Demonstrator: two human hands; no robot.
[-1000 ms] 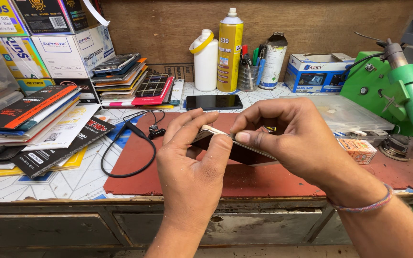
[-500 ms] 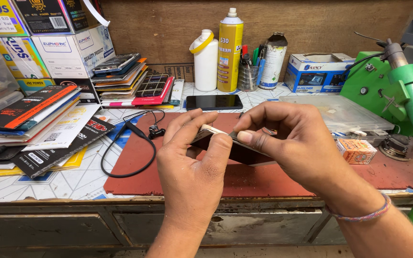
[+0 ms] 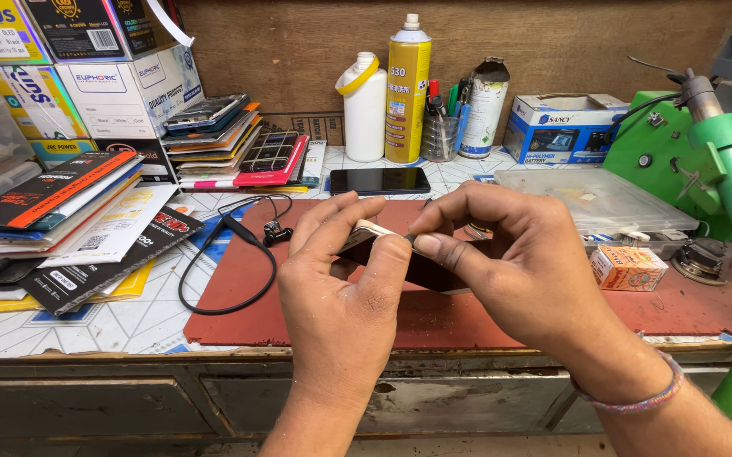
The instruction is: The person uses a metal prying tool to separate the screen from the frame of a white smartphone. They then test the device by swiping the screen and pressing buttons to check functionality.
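Evidently both hands meet over the red mat point(image 3: 501, 317) so that the dark phone-like slab point(image 3: 421, 272) is kept raised above the surface rather than lying on it: the left hand point(image 3: 345, 292) braces it from the near side, its fingers point(image 3: 380, 264) curled and pressed against the slab's pale upper edge, while the right hand point(image 3: 514, 262) comes in from the other side, thumb and forefinger pinching a small thin piece at that same edge, too small to tell what it is. Holding it tilted, edge up, puts the seam toward the eyes. A second dark phone point(image 3: 379, 180) lies flat beyond the mat, well apart from the hands, and a black earphone cable point(image 3: 226, 271) loops off the mat's left end. Against the back wall stand a white bottle point(image 3: 364, 108) and a yellow spray can point(image 3: 407, 91), upright and out of the way.
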